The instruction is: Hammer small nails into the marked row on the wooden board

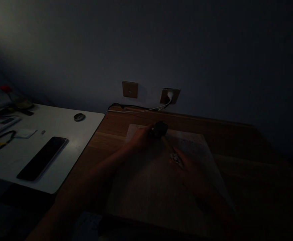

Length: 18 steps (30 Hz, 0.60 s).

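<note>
The scene is very dim. My left hand (140, 138) is closed on the near left side of a dark rounded object (160, 129), whose kind I cannot make out. My right hand (184, 164) grips a slim stick-like tool (168, 144) with a brownish shaft and a pale, dark-patterned part (176, 159) by the fingers. The tool's far end meets or lies just in front of the dark object; contact is unclear. Both hands are over a pale rectangular board (146, 187) on the wooden desk (103, 140).
On a white table (63, 160) to the left lie a phone (43, 158) and a small round tin or lid (79, 117). A black cable (5, 142) and a red flower-like thing (5, 88) are farther left. Behind, a white plug (170, 95) sits in a wall socket (164, 97).
</note>
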### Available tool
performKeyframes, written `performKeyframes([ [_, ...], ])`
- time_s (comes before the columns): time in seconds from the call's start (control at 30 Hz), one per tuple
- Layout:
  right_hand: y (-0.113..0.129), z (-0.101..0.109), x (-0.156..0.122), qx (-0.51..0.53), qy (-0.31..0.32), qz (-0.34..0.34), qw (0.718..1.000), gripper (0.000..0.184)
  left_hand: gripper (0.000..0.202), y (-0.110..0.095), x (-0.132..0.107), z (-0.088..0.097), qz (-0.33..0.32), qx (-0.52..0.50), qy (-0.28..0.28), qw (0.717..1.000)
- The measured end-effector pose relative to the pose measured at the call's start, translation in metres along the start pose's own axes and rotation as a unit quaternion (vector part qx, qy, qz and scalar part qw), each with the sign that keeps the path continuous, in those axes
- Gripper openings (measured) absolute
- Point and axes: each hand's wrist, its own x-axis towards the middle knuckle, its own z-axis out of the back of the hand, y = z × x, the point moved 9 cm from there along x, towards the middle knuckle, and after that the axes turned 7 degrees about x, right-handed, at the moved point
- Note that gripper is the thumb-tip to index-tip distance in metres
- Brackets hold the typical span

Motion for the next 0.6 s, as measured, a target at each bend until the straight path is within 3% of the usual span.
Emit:
performKeyframes([
  [0.13, -0.005, 0.015, -0.014, 0.008, -0.027, -0.014, 0.999, 0.068, 0.055, 0.001, 0.001, -0.002, -0.016, -0.01, 0.019, 1.0],
  [0.2, -0.018, 0.028, -0.027, -0.003, -0.044, -0.034, 0.998, 0.072, 0.045, -0.002, 0.0, 0.006, -0.025, -0.001, -0.003, 1.0],
  [0.27, -0.039, 0.044, -0.042, -0.013, -0.069, -0.076, 0.995, 0.077, 0.031, -0.014, -0.005, 0.021, -0.049, 0.031, -0.056, 0.997],
  [0.33, -0.062, 0.056, -0.057, -0.019, -0.092, -0.124, 0.988, 0.082, 0.022, -0.042, -0.015, 0.028, -0.113, 0.08, -0.082, 0.987],
  [0.4, -0.076, 0.062, -0.067, -0.018, -0.106, -0.141, 0.984, 0.082, 0.02, -0.082, -0.031, 0.015, -0.234, 0.143, -0.038, 0.961],
  [0.5, -0.082, 0.062, -0.073, -0.001, -0.118, -0.131, 0.984, 0.081, 0.02, -0.132, -0.066, -0.024, -0.42, 0.25, 0.045, 0.871],
  [0.53, -0.084, 0.059, -0.074, 0.006, -0.116, -0.132, 0.985, 0.081, 0.018, -0.141, -0.075, -0.035, -0.451, 0.278, 0.055, 0.847],
  [0.6, -0.088, 0.057, -0.075, 0.009, -0.116, -0.133, 0.984, 0.08, 0.015, -0.148, -0.082, -0.051, -0.464, 0.317, 0.058, 0.825],
])
